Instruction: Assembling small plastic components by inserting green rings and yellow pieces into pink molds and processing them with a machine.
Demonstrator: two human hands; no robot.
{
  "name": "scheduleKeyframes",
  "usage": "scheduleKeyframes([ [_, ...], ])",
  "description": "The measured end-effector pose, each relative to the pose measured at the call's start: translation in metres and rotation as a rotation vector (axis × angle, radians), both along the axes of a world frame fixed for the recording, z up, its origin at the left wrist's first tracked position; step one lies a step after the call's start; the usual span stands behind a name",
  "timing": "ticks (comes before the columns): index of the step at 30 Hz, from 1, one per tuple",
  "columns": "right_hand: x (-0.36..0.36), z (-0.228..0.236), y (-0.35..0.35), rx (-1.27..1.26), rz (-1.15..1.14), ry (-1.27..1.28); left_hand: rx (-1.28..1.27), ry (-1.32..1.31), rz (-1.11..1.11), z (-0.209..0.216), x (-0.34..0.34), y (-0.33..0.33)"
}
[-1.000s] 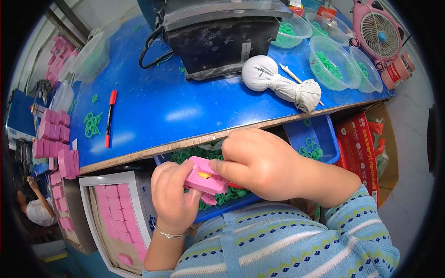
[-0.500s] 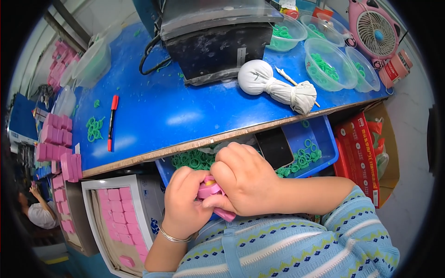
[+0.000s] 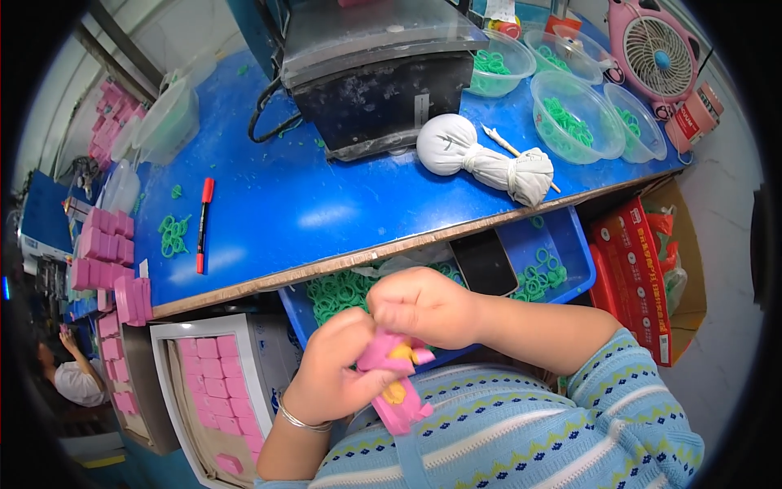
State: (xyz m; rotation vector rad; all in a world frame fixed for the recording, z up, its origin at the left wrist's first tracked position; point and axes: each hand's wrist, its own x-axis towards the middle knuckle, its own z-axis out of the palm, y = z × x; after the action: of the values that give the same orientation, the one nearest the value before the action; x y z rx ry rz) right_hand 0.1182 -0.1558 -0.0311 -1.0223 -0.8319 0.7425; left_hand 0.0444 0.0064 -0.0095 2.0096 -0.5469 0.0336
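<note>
My left hand is wrapped round a pink rubber mould, its thumb lying across the middle. The mould is bent apart into flaps, and yellow patches show inside it. My right hand is closed at the mould's upper end, fingers curled and the thumb pressed in; its fingertips are partly hidden. Just beyond my hands, a blue tray holds many green wax rings and a black phone.
On the blue table are a black machine, a tied white cloth bag, a red marker and bowls of green rings. Pink moulds fill a white-framed box at lower left. A red carton stands right.
The pink mould, mostly enclosed by both hands before, is now spread apart and shows more yellow inside. My right hand has moved slightly nearer me, and the view has shifted a little.
</note>
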Motion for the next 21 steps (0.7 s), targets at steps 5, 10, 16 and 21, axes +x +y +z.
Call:
scheduleKeyframes([
  [5,-0.003,-0.001,-0.003,-0.172,-0.309,0.052,-0.253,0.187,0.373,-0.020,-0.005,0.005],
  [10,0.000,0.012,-0.011,-0.167,-0.457,-0.547,-0.171,-0.055,0.277,-0.019,-0.002,0.006],
  [16,-0.005,0.006,-0.007,-0.112,-0.484,-0.654,-0.333,0.044,0.333,-0.022,-0.006,-0.008],
  [21,-0.009,0.005,-0.011,-0.196,-0.429,-0.516,-0.541,0.130,0.397,-0.024,-0.009,-0.006],
])
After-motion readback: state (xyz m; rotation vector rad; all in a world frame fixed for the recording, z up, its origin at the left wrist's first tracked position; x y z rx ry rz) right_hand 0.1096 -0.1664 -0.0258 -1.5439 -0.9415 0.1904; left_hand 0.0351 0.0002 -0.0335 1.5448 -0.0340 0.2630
